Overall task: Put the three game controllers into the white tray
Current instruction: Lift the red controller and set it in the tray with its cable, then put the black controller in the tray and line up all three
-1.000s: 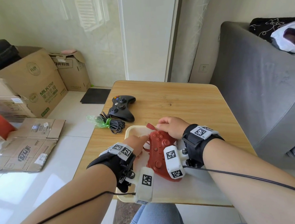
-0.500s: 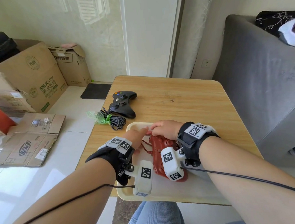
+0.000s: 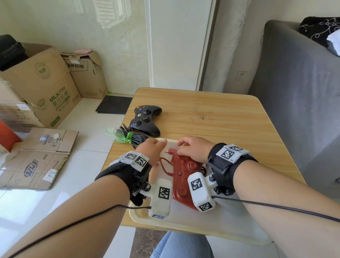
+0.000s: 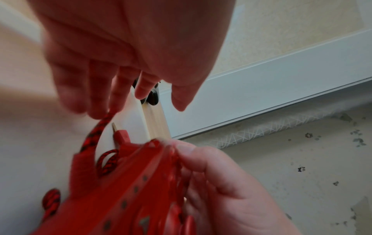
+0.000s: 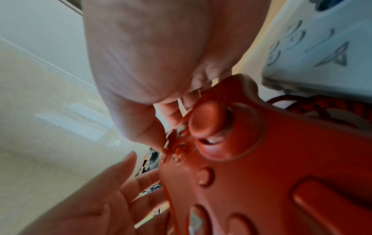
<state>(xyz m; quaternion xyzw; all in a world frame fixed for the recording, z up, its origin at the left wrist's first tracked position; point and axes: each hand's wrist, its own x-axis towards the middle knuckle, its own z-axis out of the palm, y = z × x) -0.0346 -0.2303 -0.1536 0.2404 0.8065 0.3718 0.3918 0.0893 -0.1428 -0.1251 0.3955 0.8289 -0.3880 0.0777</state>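
The right hand had its fingers curled over the far end of the red controller, grasping it, thumb and fingertips pinched at its top edge near the red plug. The left hand was released, fingers loosely spread and holding nothing, their tips just beside the braided red cable (touching it or not, I could not tell). The red controller lay inside the white tray, which sat at the near edge of the wooden surface. A black controller lay outside the tray toward the far left, its bundled black cord beside it, near the tray's far rim.
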